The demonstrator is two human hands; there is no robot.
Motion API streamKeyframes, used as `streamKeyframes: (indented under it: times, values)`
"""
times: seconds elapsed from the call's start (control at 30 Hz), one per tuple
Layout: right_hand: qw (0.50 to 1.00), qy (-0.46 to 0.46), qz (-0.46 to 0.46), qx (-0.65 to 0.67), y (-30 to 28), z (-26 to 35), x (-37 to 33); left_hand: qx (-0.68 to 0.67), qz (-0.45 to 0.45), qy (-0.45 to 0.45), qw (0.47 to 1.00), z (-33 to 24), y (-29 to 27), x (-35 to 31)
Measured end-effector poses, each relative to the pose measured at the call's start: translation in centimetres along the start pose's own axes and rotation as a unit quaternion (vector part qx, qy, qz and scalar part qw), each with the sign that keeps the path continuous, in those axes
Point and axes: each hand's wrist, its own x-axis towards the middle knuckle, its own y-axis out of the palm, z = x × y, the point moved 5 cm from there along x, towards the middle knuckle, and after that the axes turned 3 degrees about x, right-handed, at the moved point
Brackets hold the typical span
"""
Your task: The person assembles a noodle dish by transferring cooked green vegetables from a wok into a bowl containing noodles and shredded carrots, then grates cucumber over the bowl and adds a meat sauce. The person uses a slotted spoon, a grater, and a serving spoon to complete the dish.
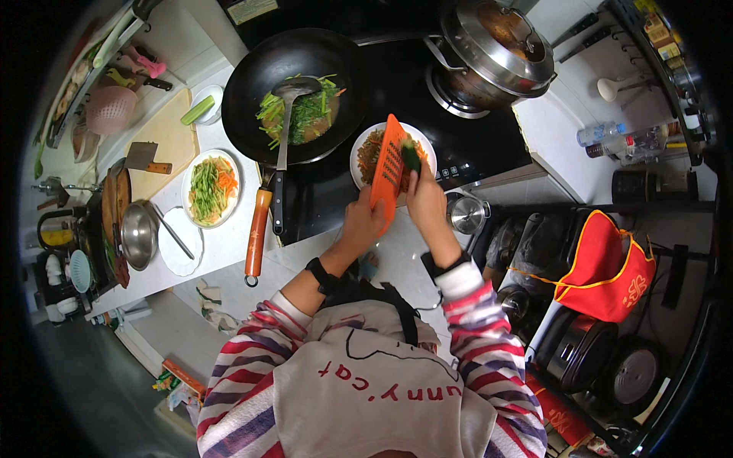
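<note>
My left hand [362, 223] is closed round the lower end of an orange grater [391, 164], which stands tilted over a white plate [359, 177] of brownish-orange shreds. In my right hand [427, 200] is a dark green piece of vegetable [411, 156], its kind unclear, held against or close to the grater's right face. Left of the plate, a black wok [244, 99] holds cut green stalks [305, 118] in some liquid. A metal spatula [284, 137] with a black handle rests in it.
A lidded steel pot [496, 57] sits on the right burner. On the left counter are a plate of green and orange shreds [212, 188], a cleaver [143, 156] on a cutting board [172, 130], and a steel bowl [138, 237]. The wok's wooden handle [258, 233] juts over the counter edge.
</note>
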Motion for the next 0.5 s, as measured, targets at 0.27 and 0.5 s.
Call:
streamKeyframes:
  times: [0.27,0.5]
  values:
    - [0.999,0.000,0.051,-0.018,1.7,-0.2,-2.5,0.053,0.025,-0.016,0.998,-0.4,0.8,-0.4]
    - [0.998,0.037,-0.031,-0.031,1.1,-1.2,3.0,0.055,0.011,0.021,0.998,-0.1,0.3,-1.2]
